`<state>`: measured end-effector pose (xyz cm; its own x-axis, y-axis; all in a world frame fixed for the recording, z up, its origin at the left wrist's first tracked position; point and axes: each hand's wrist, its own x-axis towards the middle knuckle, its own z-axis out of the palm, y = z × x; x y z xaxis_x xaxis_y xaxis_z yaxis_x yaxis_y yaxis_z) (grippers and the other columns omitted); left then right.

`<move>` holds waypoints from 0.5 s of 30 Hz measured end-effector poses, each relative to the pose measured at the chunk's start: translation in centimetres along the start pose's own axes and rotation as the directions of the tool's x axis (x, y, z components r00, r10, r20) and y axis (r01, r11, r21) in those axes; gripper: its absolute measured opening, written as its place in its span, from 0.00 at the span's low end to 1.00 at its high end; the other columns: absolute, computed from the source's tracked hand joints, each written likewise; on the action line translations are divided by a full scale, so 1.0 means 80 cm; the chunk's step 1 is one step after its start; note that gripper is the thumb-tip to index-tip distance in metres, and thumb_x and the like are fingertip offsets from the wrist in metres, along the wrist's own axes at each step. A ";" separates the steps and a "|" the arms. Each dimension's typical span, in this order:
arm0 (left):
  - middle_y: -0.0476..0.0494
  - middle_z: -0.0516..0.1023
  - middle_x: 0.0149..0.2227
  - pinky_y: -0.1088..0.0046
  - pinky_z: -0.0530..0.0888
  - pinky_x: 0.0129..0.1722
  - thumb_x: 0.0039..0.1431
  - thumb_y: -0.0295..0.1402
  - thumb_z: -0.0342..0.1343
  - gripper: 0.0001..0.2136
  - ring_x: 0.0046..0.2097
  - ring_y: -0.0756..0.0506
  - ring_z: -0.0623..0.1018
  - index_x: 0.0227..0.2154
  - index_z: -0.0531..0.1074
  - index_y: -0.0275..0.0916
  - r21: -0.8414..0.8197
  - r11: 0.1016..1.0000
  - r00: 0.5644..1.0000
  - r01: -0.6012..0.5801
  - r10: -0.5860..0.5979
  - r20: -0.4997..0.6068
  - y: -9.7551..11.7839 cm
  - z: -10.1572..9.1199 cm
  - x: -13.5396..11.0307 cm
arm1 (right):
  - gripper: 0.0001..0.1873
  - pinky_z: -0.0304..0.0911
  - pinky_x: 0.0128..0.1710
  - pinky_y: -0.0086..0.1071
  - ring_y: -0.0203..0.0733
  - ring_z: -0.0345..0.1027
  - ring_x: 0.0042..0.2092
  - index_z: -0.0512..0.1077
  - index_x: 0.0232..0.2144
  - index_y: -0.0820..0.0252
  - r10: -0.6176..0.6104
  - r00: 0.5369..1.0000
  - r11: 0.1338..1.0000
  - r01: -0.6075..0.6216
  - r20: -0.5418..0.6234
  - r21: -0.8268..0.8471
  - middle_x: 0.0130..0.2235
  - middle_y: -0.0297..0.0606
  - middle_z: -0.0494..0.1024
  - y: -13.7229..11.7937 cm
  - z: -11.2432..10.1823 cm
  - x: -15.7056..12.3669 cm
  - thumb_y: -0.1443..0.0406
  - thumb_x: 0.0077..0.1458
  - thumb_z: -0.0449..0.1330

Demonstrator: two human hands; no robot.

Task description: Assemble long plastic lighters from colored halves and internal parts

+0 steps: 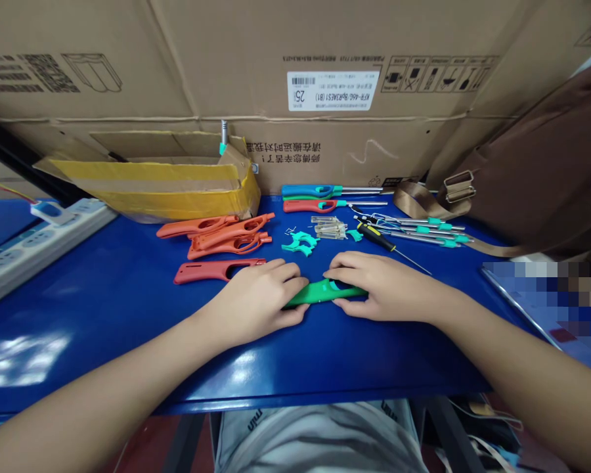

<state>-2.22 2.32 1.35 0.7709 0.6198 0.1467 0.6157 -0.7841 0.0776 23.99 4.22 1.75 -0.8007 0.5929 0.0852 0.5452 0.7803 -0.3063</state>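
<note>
A green lighter casing [318,293] with a teal trigger lies level between my hands, low over the blue table. Around its left end, the fingers and thumb of my left hand [263,295] are closed. My right hand [374,286] pinches the other end near the trigger opening, covering part of it. Just beyond my left hand rests a red handle shell [207,270]. Behind the casing are teal triggers [300,244], small clear fuel tanks [329,227] and a black and yellow screwdriver [377,237].
Orange-red shells [231,235] are piled at the left, before a yellow-taped cardboard box [157,190]. Finished-looking lighters [310,192] lie at the back, metal lighter tubes [423,230] to the right. A power strip [39,240] runs along the left; a brown bag [536,157] stands right.
</note>
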 end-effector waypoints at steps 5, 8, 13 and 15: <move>0.43 0.79 0.42 0.68 0.74 0.38 0.65 0.35 0.58 0.12 0.40 0.42 0.78 0.47 0.78 0.36 -0.012 1.000 1.000 -0.016 0.016 0.005 -0.004 -0.001 0.001 | 0.18 0.71 0.49 0.41 0.50 0.75 0.49 0.77 0.51 0.61 -0.012 1.000 0.999 0.012 -0.009 -0.036 0.53 0.47 0.76 0.001 0.000 0.000 0.66 0.58 0.63; 0.42 0.79 0.42 0.68 0.74 0.38 0.64 0.33 0.57 0.12 0.41 0.42 0.78 0.47 0.77 0.36 -0.032 0.999 1.000 -0.013 0.013 0.008 -0.006 -0.002 0.001 | 0.17 0.71 0.48 0.41 0.50 0.74 0.49 0.77 0.51 0.60 -0.015 1.000 0.999 0.015 -0.002 -0.040 0.53 0.46 0.76 0.000 -0.001 0.000 0.66 0.59 0.62; 0.42 0.79 0.42 0.70 0.74 0.40 0.72 0.37 0.50 0.13 0.41 0.44 0.79 0.49 0.76 0.37 -0.093 0.996 1.000 -0.014 0.016 0.017 -0.010 0.002 0.000 | 0.12 0.70 0.47 0.40 0.46 0.74 0.46 0.77 0.48 0.59 -0.044 0.999 0.999 0.044 0.008 -0.014 0.49 0.44 0.78 -0.002 -0.004 0.002 0.66 0.65 0.58; 0.42 0.78 0.42 0.69 0.74 0.41 0.73 0.40 0.48 0.15 0.42 0.44 0.79 0.50 0.75 0.37 -0.121 0.993 1.000 -0.007 0.010 0.023 -0.010 0.003 0.001 | 0.13 0.69 0.46 0.40 0.46 0.74 0.46 0.77 0.49 0.60 -0.046 0.999 0.999 0.046 0.010 -0.008 0.48 0.44 0.78 -0.003 -0.004 0.002 0.65 0.67 0.57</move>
<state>-2.65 3.01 1.07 0.7805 0.6126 0.1250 0.5860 -0.7864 0.1954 23.83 4.22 2.17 -0.8272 0.5547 0.0894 0.5102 0.8081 -0.2944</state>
